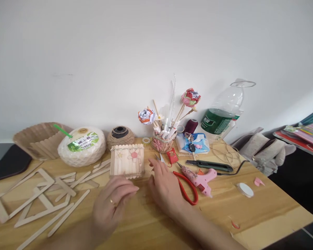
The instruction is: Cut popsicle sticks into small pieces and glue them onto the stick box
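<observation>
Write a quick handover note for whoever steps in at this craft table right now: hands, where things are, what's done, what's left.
Left hand: empty, fingers curled, hovering over the table just in front of the stick panel.
Right hand: empty, flat on the table beside the panel, near the red scissors.
Pink glue gun lies right of the scissors; utility knife behind it.
Done: panel of sticks assembled, with a flower decoration on its face.
Left: loose sticks and stick frames lie unjoined at the left.

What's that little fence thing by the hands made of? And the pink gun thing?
The little fence panel looks like plain, unpainted wooden craft sticks set side by side: pale, matte, rounded ends. The pink glue gun seems to be smooth moulded plastic, slightly shiny.
</observation>
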The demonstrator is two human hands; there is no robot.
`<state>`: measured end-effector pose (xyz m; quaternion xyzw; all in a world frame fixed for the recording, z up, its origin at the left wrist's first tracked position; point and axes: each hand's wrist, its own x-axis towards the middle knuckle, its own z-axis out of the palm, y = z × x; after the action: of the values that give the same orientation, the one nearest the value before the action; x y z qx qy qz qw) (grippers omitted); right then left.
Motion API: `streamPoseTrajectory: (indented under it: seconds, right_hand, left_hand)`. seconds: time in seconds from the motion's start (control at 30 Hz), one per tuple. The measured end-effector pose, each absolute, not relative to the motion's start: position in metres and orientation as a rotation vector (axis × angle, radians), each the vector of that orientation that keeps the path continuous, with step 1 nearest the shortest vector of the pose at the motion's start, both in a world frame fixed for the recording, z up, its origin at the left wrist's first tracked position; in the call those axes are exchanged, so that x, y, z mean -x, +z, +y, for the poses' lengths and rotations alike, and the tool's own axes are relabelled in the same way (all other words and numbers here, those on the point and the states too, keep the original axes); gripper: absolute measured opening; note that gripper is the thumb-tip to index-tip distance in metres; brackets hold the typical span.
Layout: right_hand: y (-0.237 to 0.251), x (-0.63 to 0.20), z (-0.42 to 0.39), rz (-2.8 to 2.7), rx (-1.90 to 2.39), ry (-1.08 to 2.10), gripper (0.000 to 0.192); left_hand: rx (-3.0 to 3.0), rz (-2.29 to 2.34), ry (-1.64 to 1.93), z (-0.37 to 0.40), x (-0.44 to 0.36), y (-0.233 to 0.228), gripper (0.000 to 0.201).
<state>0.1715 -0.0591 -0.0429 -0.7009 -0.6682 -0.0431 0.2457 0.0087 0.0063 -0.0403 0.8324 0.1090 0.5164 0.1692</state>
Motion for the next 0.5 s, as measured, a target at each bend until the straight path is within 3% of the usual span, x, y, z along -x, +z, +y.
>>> streamPoseTrajectory:
  seconds: [0.17, 0.5]
  right_hand:
    - [-0.024, -0.164, -0.073, -1.809, 1.468, 0.255, 0.018]
    - [-0.025, -0.162, -0.071, -1.742, 1.356, 0.327, 0.014]
  left_hand:
    - [-2.066, 0.484, 1.359, -0.003, -0.015, -0.047, 0.018]
    - [-1.683, 0.697, 1.177, -0.010, -0.017, -0.050, 0.006]
